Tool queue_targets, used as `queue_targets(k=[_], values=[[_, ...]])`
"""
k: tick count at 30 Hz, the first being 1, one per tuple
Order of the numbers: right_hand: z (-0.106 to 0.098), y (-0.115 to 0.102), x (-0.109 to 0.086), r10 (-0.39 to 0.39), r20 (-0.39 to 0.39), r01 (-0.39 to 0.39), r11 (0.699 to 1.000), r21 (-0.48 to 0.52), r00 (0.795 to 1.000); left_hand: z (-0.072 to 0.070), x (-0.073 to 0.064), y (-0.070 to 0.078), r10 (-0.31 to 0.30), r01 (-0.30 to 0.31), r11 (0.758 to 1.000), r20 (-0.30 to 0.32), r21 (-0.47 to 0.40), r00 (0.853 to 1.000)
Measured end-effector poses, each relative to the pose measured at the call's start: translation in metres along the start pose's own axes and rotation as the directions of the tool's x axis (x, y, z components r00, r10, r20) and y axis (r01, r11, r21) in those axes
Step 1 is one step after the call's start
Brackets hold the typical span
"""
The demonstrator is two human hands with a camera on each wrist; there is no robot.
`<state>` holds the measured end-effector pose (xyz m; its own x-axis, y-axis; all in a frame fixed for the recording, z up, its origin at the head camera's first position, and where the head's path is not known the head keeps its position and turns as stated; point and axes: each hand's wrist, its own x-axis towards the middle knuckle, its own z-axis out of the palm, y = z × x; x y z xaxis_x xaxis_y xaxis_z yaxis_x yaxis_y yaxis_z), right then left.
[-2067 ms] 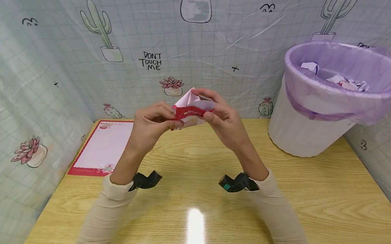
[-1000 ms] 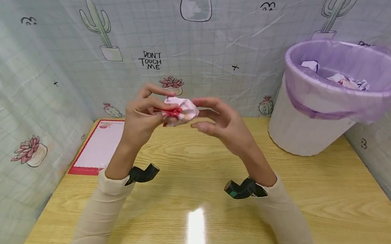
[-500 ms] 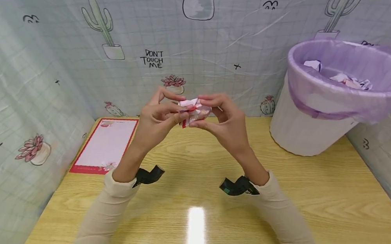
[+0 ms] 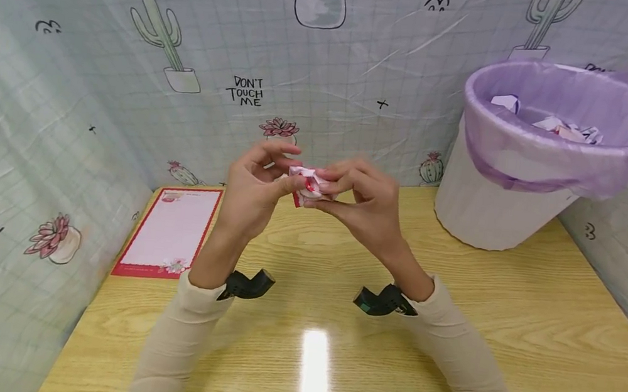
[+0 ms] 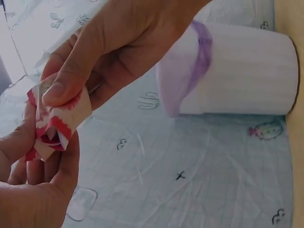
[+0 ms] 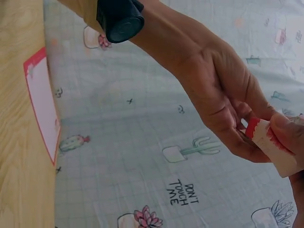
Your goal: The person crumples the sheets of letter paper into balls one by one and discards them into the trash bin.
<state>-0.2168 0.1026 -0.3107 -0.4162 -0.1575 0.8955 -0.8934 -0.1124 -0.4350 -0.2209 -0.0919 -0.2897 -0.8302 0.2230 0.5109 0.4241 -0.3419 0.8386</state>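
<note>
A small crumpled paper (image 4: 306, 172), pink with red scalloped trim, is held up above the table between both hands. My left hand (image 4: 252, 190) pinches its left side, thumb in front, with the index finger lifted off above it. From the other side my right hand (image 4: 372, 203) grips it with curled fingers and the thumb beneath. In the left wrist view the paper (image 5: 78, 113) shows folds and a dark opening. The right wrist view shows the paper's red edge (image 6: 254, 127) beside the left fingers. Fingers cover much of it.
A flat pink sheet with a red border (image 4: 171, 233) lies at the left on the wooden table (image 4: 295, 270). At the back right stands a white bin (image 4: 475, 202) with a purple liner (image 4: 567, 163) and crumpled papers (image 4: 570, 132) inside. A cactus-print curtain (image 4: 351, 42) hangs behind.
The paper has gone from a folded, open shape to a smaller crumpled bundle. My right hand came off it, then took hold again and curled inward. The left index finger has lifted.
</note>
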Motion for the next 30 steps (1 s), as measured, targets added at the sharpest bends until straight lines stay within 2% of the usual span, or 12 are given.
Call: queue_targets(k=[3,6,10,12,14,16,17,19,21,24,27,30], values=[[-0.004,0.0,0.0,-0.078,0.016,0.079,0.993,-0.084,0.997,0.001,0.002,-0.005,-0.056,0.056,0.996,0.004,-0.07,0.998],[-0.008,-0.001,0.002,-0.102,0.034,0.105,0.988,-0.112,0.994,0.0,0.003,-0.008,-0.126,0.131,0.984,0.048,-0.121,0.991],[-0.013,0.002,0.002,-0.111,0.035,0.112,0.994,-0.017,0.993,-0.001,0.003,-0.01,-0.266,0.294,0.929,0.147,-0.225,0.953],[-0.013,0.003,0.001,-0.105,0.028,0.104,0.994,0.028,0.994,-0.001,0.003,-0.012,-0.295,0.327,0.913,0.158,-0.244,0.942],[-0.012,0.004,0.0,-0.068,0.027,0.068,0.997,0.026,0.997,0.0,0.003,-0.013,-0.249,0.27,0.939,0.121,-0.213,0.961],[-0.011,0.003,0.0,0.02,0.03,-0.02,1.0,0.014,0.999,0.001,0.003,-0.013,-0.116,0.122,0.988,0.065,-0.093,0.991],[-0.01,0.002,-0.001,0.084,0.029,-0.084,0.996,0.007,0.996,0.001,0.003,-0.012,-0.038,0.039,0.999,0.039,-0.016,0.998],[-0.009,0.0,-0.002,0.217,0.023,-0.217,0.976,-0.009,0.976,0.001,0.002,-0.01,0.119,-0.119,0.979,0.012,0.164,0.993],[-0.008,-0.002,-0.003,0.33,0.008,-0.33,0.944,0.002,0.944,0.003,0.001,-0.006,0.227,-0.219,0.927,0.011,0.304,0.974],[-0.008,-0.004,-0.003,0.392,-0.013,-0.392,0.92,0.005,0.92,0.007,0.001,-0.002,0.283,-0.265,0.879,0.014,0.396,0.959],[-0.008,-0.004,-0.002,0.351,-0.031,-0.352,0.936,-0.015,0.936,0.012,0.002,0.0,0.287,-0.268,0.879,0.011,0.394,0.958],[-0.007,-0.003,-0.003,0.298,-0.076,-0.301,0.953,-0.027,0.951,0.014,0.001,0.0,0.272,-0.283,0.891,0.084,0.354,0.959]])
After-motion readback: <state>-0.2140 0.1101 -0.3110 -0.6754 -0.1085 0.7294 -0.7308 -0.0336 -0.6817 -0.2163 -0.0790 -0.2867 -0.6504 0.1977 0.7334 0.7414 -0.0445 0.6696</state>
